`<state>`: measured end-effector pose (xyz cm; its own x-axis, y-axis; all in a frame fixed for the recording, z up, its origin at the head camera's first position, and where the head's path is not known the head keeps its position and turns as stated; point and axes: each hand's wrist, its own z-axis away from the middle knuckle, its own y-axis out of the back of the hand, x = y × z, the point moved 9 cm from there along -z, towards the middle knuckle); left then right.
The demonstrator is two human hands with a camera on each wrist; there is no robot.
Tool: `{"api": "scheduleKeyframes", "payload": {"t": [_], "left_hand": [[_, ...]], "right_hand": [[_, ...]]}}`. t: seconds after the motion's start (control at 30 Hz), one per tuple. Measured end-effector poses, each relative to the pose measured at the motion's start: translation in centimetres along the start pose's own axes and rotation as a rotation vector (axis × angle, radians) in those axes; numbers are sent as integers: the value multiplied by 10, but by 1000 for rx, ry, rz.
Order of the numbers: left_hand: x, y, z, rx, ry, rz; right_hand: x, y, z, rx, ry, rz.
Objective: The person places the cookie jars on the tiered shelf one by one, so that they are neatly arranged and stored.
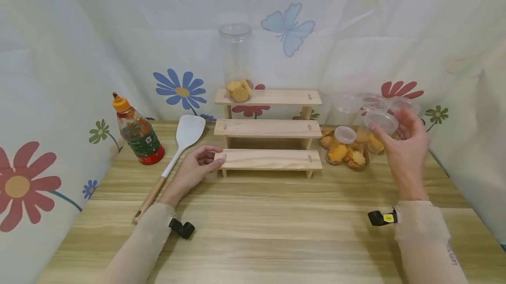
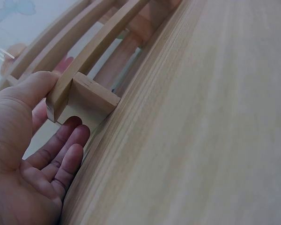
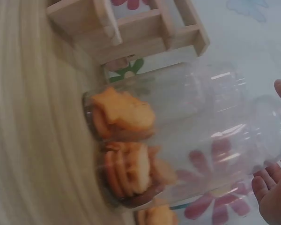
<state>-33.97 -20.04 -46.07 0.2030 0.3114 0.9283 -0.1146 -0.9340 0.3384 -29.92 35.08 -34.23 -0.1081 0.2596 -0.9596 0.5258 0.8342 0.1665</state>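
My left hand holds the left end of the lowest board of a three-step wooden display rack. Its thumb lies on the board, while the other fingers curl loosely below in the left wrist view. Over at the right, my right hand has its thumb and fingers round the top of a tall clear plastic jar of biscuits. That jar stands on the table beside a small lidded jar of biscuits. More tall clear jars crowd in behind, partly hidden.
On the rack's top step stands another tall jar with a few biscuits. At the left are a red sauce bottle with a yellow cap and a white spatula with a wooden handle. A printed curtain closes off the wooden table behind.
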Motion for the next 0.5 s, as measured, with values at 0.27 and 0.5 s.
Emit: {"api": "scheduleKeyframes", "payload": {"t": [0.27, 0.5], "left_hand": [[0, -1, 1, -5, -5, 1], [-2, 0, 0, -3, -3, -7]], "right_hand": [[30, -7, 0, -9, 6, -47], [44, -10, 1, -7, 38, 17]]}}
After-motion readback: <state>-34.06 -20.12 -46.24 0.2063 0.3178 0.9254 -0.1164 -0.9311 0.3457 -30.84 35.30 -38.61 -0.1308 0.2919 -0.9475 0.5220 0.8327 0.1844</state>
